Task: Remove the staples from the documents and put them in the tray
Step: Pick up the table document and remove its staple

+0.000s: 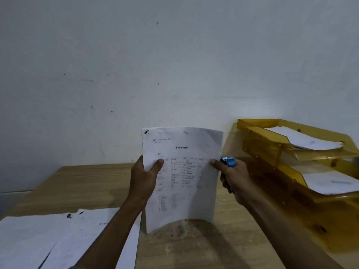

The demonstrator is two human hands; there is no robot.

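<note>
Wooden table (77, 183) against pale wall (116, 55)

Two hands in view, both bare. Left hand (143, 175): broad back, mostly in shadow, surface detail blurred. Left thumb (158, 164) has a rounded tip. Right hand (235, 177): knuckle ridges faintly visible; right thumb (213, 162) shows a short-trimmed nail. Right fingers (224, 181) are dark in shadow, joints not resolvable. Left forearm (116, 220) is lean and uncovered from the wrist to the bottom edge of the frame. Right forearm (281, 220) is likewise uncovered and widens toward the lower right corner through wide-angle distortion. A small greyish patch (72, 267) at the bottom edge beside the left forearm may be cloth; too little shows to tell.
</note>
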